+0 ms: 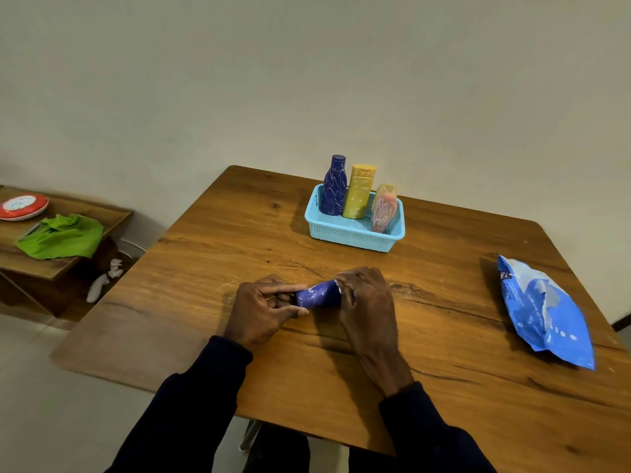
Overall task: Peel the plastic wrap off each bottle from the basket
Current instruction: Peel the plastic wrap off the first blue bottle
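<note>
A small dark blue wrapped bottle (319,294) lies sideways just above the wooden table (444,336), held between both hands. My left hand (264,308) pinches its left end with thumb and fingers. Around its right end curls my right hand (365,298), hiding that end. Behind them a light blue basket (351,233) holds a tall dark blue wrapped bottle (334,187), a yellow wrapped bottle (359,192), a pink wrapped bottle (384,213) and a pale yellow one (387,190) partly hidden behind it.
A blue plastic pouch (544,312) lies near the table's right edge. To the left stands a lower side table (61,264) with a green cloth (61,237) and a red and white plate (23,206). A plain wall rises behind.
</note>
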